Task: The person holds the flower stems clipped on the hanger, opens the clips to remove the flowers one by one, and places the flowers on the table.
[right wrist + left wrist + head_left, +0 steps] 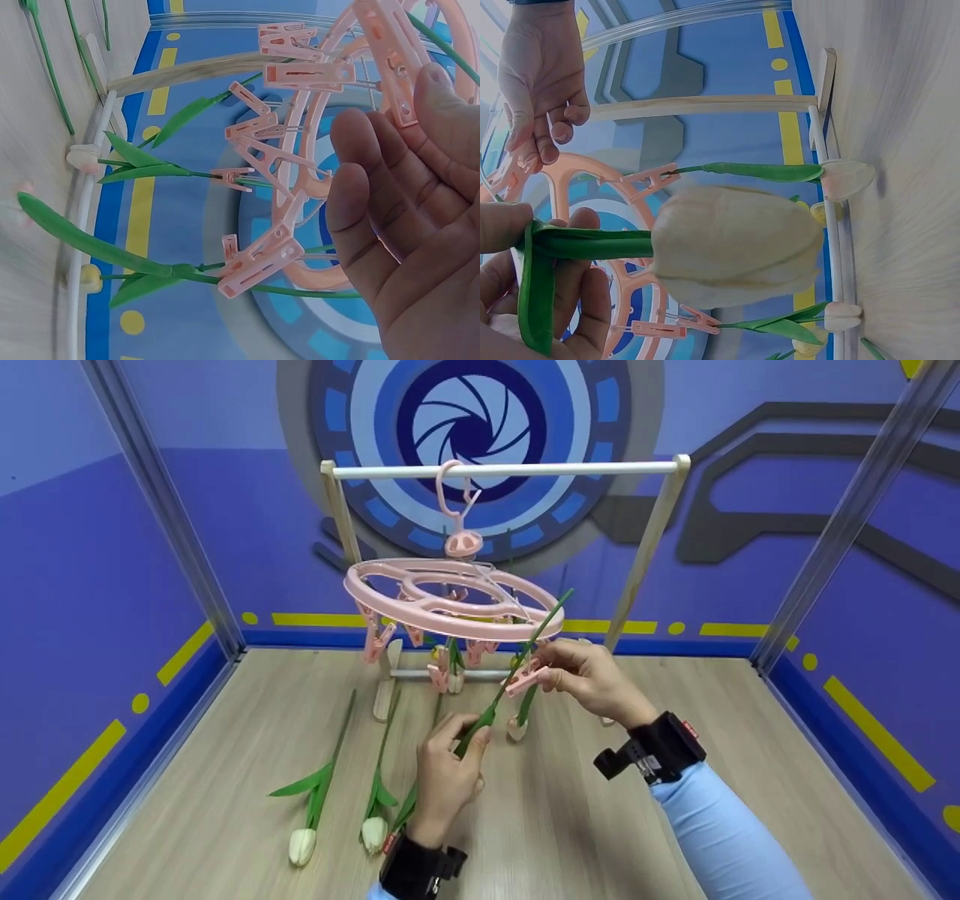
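A white tulip point(735, 244) with green leaves is held blossom-down by my left hand point(450, 765), which pinches it at the leaves. Its stem point(556, 609) slants up to the right, in front of the rim of a round pink clip hanger point(420, 617). At the hanger's right side, my right hand point(592, 679) pinches a pink clothespin point(527, 681) between thumb and fingers. The held stem passes close by that clothespin. Other tulips hang upside down from the clips, one with a pale blossom point(517, 727) just below my right hand.
The hanger hooks over the white bar point(562, 469) of a wooden-legged stand. On the table point(570, 825) at the left lie a white tulip point(302, 846), a second tulip point(374, 834) and a third partly behind my left hand. Blue walls enclose the table.
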Action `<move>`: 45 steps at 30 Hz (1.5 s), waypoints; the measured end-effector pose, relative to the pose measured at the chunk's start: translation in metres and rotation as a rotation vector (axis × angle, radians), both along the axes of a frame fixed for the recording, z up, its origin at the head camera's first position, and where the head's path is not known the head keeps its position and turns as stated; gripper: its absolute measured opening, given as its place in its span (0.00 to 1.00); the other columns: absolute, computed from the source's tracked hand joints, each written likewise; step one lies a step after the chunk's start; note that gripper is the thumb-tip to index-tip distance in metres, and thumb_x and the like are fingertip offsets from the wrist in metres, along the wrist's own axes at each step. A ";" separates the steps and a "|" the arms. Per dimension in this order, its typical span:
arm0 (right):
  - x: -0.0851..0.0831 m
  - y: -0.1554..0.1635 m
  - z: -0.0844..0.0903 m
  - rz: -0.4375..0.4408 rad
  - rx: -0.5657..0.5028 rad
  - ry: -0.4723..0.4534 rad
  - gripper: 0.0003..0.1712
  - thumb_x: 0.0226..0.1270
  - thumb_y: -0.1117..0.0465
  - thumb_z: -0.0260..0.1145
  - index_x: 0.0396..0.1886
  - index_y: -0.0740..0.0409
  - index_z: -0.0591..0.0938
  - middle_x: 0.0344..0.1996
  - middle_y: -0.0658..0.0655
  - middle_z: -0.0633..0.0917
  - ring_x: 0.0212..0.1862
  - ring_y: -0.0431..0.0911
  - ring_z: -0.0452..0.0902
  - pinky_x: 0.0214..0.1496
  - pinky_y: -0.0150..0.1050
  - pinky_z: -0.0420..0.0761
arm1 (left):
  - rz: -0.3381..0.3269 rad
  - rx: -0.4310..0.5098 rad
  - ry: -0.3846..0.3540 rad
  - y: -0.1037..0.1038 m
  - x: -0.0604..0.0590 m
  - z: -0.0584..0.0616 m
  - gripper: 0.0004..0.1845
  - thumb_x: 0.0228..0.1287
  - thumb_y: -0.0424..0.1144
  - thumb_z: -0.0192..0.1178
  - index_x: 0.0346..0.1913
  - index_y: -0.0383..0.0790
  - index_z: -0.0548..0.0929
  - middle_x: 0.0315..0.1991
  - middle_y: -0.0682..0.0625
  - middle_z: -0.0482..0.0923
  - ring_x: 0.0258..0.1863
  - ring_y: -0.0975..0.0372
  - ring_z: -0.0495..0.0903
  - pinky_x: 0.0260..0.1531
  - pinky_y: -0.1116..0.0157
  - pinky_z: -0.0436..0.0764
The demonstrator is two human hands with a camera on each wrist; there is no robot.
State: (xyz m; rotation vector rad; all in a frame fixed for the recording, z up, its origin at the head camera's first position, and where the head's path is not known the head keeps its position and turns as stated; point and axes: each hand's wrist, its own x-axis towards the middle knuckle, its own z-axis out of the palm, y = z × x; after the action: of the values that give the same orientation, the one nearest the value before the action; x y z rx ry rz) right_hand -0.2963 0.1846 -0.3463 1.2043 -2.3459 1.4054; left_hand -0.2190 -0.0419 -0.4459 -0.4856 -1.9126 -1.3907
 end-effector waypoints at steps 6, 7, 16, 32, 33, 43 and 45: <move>-0.001 0.000 0.000 -0.007 0.008 -0.012 0.07 0.75 0.68 0.65 0.47 0.65 0.86 0.39 0.60 0.86 0.32 0.50 0.81 0.37 0.32 0.82 | 0.003 0.001 0.005 0.000 0.001 0.000 0.04 0.67 0.30 0.68 0.42 0.38 0.88 0.34 0.51 0.84 0.33 0.61 0.84 0.35 0.62 0.83; -0.001 0.000 0.000 -0.007 0.007 -0.010 0.07 0.75 0.68 0.65 0.47 0.65 0.86 0.38 0.61 0.86 0.32 0.50 0.81 0.37 0.32 0.82 | 0.004 0.000 0.006 0.000 0.001 0.000 0.04 0.67 0.30 0.68 0.42 0.38 0.88 0.34 0.51 0.85 0.33 0.61 0.84 0.35 0.62 0.83; -0.003 0.003 -0.002 -0.004 0.012 -0.021 0.07 0.75 0.68 0.65 0.47 0.65 0.86 0.41 0.60 0.87 0.33 0.47 0.83 0.37 0.36 0.84 | 0.000 -0.005 0.015 0.000 0.002 0.001 0.04 0.69 0.31 0.67 0.44 0.38 0.88 0.35 0.51 0.85 0.35 0.60 0.84 0.36 0.59 0.84; -0.010 0.010 -0.006 0.020 0.020 -0.040 0.13 0.78 0.69 0.60 0.56 0.67 0.83 0.45 0.63 0.87 0.35 0.53 0.85 0.37 0.33 0.82 | 0.003 -0.004 0.025 -0.002 0.004 0.002 0.05 0.70 0.33 0.67 0.46 0.40 0.88 0.37 0.50 0.86 0.35 0.58 0.85 0.35 0.59 0.84; -0.010 0.010 -0.007 0.019 0.019 -0.034 0.13 0.79 0.69 0.59 0.57 0.68 0.82 0.46 0.64 0.87 0.35 0.52 0.85 0.37 0.33 0.82 | 0.004 -0.004 0.026 -0.003 0.004 0.002 0.05 0.70 0.33 0.67 0.46 0.39 0.88 0.37 0.50 0.86 0.35 0.58 0.85 0.35 0.59 0.84; -0.012 0.012 -0.009 -0.026 -0.027 -0.146 0.21 0.81 0.67 0.57 0.67 0.74 0.75 0.44 0.66 0.86 0.35 0.47 0.85 0.38 0.35 0.83 | 0.003 -0.007 0.014 -0.005 0.004 0.002 0.05 0.70 0.33 0.67 0.46 0.41 0.88 0.37 0.52 0.86 0.35 0.59 0.84 0.33 0.61 0.83; -0.011 0.012 -0.009 -0.024 -0.046 -0.169 0.21 0.81 0.68 0.57 0.67 0.75 0.75 0.43 0.65 0.86 0.35 0.44 0.85 0.38 0.34 0.83 | -0.001 -0.011 0.020 -0.005 0.005 0.002 0.05 0.71 0.33 0.66 0.47 0.41 0.88 0.37 0.52 0.85 0.35 0.59 0.84 0.33 0.60 0.83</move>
State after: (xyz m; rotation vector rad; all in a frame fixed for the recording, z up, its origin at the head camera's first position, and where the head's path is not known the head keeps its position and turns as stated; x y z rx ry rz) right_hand -0.3076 0.1963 -0.3556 1.0810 -2.4127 1.6023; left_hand -0.2141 -0.0470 -0.4439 -0.5036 -1.9051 -1.3714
